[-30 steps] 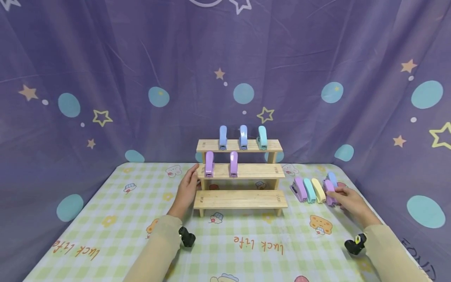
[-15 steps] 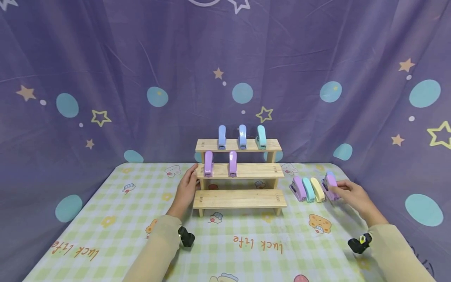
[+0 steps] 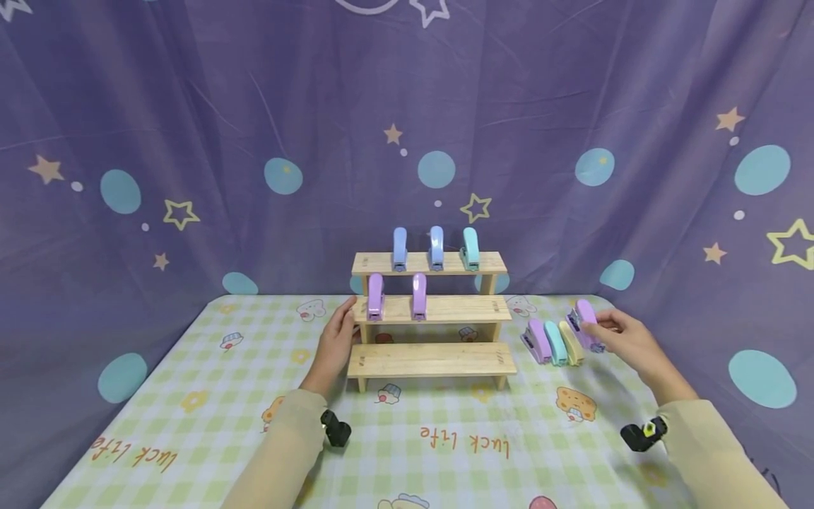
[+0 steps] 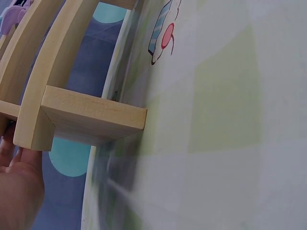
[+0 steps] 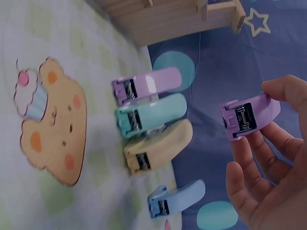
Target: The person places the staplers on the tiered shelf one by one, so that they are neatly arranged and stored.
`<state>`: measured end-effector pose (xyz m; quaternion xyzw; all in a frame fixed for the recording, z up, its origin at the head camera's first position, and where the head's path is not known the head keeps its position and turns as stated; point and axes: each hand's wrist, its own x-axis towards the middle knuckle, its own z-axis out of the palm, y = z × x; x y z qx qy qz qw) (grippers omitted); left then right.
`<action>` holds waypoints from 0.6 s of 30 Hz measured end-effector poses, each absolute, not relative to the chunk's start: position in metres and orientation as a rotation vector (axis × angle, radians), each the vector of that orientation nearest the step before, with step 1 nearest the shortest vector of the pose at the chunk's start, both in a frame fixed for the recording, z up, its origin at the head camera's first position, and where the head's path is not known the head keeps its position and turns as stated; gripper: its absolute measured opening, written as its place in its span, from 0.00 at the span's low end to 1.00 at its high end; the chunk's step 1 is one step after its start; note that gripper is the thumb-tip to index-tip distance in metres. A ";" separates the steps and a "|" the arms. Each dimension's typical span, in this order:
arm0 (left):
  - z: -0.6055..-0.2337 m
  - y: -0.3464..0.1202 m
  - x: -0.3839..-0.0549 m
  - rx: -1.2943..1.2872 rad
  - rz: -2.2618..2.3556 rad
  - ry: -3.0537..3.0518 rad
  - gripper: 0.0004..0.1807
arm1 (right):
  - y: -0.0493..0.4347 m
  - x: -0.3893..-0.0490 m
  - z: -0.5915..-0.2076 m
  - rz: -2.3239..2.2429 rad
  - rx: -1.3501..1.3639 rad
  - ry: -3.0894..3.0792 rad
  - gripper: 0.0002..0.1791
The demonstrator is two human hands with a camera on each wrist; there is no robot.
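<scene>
My right hand (image 3: 626, 343) pinches a purple stapler (image 3: 584, 325) between thumb and fingers. In the right wrist view that stapler (image 5: 250, 116) is raised above the table, its metal end facing left. Close by on the cloth stand a purple stapler (image 5: 148, 85), a mint one (image 5: 153, 115), a yellow one (image 5: 158, 147) and a blue one (image 5: 176, 199); the held stapler and hand hide the blue one in the head view. My left hand (image 3: 333, 346) holds the left end of the middle shelf of a three-step wooden rack (image 3: 467, 308), fingers partly hidden behind the wood.
Two blue staplers (image 3: 436, 247) and a mint stapler (image 3: 470, 249) stand on the top shelf. Two purple staplers (image 3: 419, 297) occupy the middle shelf's left half. The bottom shelf (image 3: 432, 360) shows bare wood. A checked cloth (image 3: 222, 417) covers the table; a purple curtain (image 3: 331, 106) hangs behind.
My right hand has lifted the purple stapler off the table and moved it slightly up and left, over beside the yellow one. The left hand stays on the rack.
</scene>
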<state>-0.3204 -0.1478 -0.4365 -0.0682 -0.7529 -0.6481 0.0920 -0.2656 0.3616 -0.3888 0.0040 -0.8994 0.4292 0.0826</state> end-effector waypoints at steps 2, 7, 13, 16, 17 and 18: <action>-0.436 -0.147 -0.320 -0.202 -1.925 -2.238 0.26 | 0.357 -0.266 -0.385 1.284 0.025 -2.680 0.28; -0.436 -0.147 -0.320 -0.192 -1.931 -2.244 0.25 | 0.343 -0.268 -0.380 1.332 0.084 -2.641 0.26; -0.436 -0.148 -0.320 -0.200 -1.920 -2.241 0.26 | 0.322 -0.276 -0.375 1.390 0.196 -2.578 0.24; -0.436 -0.147 -0.320 -0.193 -1.929 -2.239 0.26 | 0.311 -0.279 -0.372 1.398 0.209 -2.590 0.24; -0.435 -0.147 -0.320 -0.193 -1.931 -2.240 0.26 | 0.307 -0.280 -0.371 1.414 0.209 -2.594 0.24; -0.435 -0.147 -0.320 -0.192 -1.933 -2.239 0.26 | 0.303 -0.281 -0.370 1.429 0.207 -2.601 0.24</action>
